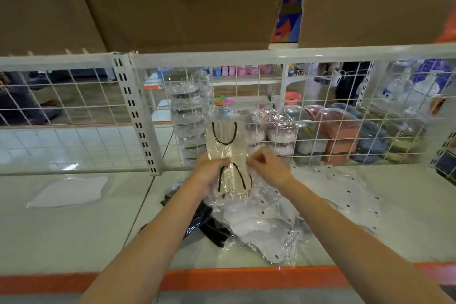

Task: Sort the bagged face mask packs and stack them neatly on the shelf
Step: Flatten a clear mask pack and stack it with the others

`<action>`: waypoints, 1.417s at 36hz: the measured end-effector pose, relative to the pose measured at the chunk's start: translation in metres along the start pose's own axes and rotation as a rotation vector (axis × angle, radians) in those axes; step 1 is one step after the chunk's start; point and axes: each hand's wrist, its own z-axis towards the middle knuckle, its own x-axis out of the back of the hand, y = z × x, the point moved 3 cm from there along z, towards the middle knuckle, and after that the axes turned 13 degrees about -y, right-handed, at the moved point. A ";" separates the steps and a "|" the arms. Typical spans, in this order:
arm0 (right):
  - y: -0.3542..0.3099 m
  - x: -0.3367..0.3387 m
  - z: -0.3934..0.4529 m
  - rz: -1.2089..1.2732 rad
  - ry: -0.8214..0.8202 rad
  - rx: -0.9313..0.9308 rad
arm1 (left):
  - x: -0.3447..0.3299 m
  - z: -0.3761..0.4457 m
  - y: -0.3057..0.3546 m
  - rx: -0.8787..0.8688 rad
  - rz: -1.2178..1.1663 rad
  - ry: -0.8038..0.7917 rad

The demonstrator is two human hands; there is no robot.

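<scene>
mask pack held upright by both hands for checking | left hand fingers wrapped round it | right hand fingers pinching its edge | pile waiting on shelf

Both arms extended; left grip, right grip fingers curled, pinching

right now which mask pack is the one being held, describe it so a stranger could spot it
Start at the white wire mesh back of the shelf, then drop to the loose heap of white packs at the middle. The pack stands upright above that heap, gripped by both hands, left and right. It alone is cream with black ear loops in a clear bag.
</scene>
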 end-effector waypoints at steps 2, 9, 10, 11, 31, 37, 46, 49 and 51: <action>0.006 0.001 0.002 -0.104 -0.003 -0.060 | 0.005 -0.003 0.000 0.000 0.011 0.068; 0.056 -0.034 0.003 -0.672 -0.397 -0.152 | 0.033 -0.019 -0.007 0.064 0.010 0.204; 0.057 -0.034 0.004 -0.682 -0.361 -0.139 | 0.034 -0.023 -0.008 0.064 -0.009 0.198; 0.056 -0.032 0.006 -0.659 -0.298 -0.118 | 0.036 -0.025 -0.009 0.072 -0.023 0.192; -0.022 -0.054 -0.021 0.196 -0.276 0.264 | 0.034 -0.104 -0.021 -0.064 -0.312 0.312; -0.040 -0.092 -0.017 0.080 -0.423 0.186 | 0.061 -0.123 -0.018 -0.158 -0.085 0.382; -0.089 -0.151 -0.010 0.291 -0.384 0.351 | 0.124 -0.146 0.009 -0.347 0.230 0.400; -0.096 -0.175 -0.008 0.251 -0.366 0.350 | 0.155 -0.151 0.004 -0.339 0.241 0.367; -0.092 -0.193 -0.008 0.235 -0.421 0.296 | 0.175 -0.153 -0.010 -0.301 0.209 0.333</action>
